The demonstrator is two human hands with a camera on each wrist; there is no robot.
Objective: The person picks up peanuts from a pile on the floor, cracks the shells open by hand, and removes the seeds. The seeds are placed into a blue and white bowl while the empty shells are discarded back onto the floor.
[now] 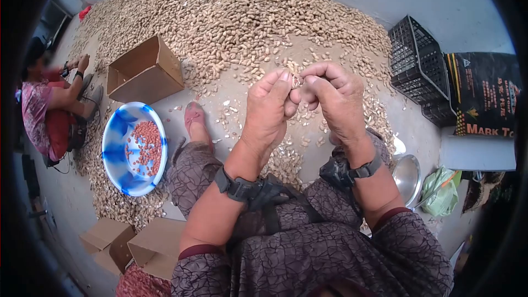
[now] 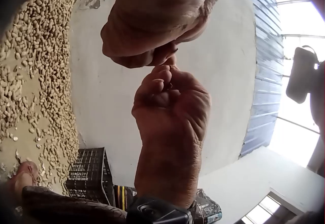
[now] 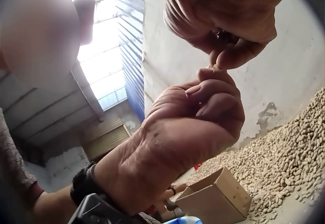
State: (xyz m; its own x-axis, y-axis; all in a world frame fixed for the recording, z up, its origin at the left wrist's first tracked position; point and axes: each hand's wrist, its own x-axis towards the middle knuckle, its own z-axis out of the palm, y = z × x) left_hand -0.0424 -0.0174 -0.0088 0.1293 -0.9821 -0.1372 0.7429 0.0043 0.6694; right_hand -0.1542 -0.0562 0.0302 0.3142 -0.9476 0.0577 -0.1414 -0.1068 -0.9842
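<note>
My left hand (image 1: 265, 111) and right hand (image 1: 340, 98) meet in front of me, over the floor in the head view. Thumb and fingers of each pinch a small peanut (image 1: 296, 81) between them, mostly hidden by the fingertips. In the right wrist view a pale bit of the peanut (image 3: 215, 67) shows where both sets of fingertips come together. The left wrist view has my right hand (image 2: 171, 107) below, its fingers curled in. Beyond the hands spreads a large heap of unshelled peanuts (image 1: 236, 22).
Left of my foot stands a blue-and-white basin (image 1: 113, 157) holding shelled red peanuts, with a cardboard box (image 1: 157, 80) behind it. Black crates (image 1: 418, 60), a metal bowl (image 1: 407, 179) and a green bag (image 1: 440, 190) are at the right. Another person (image 1: 47, 99) squats far left.
</note>
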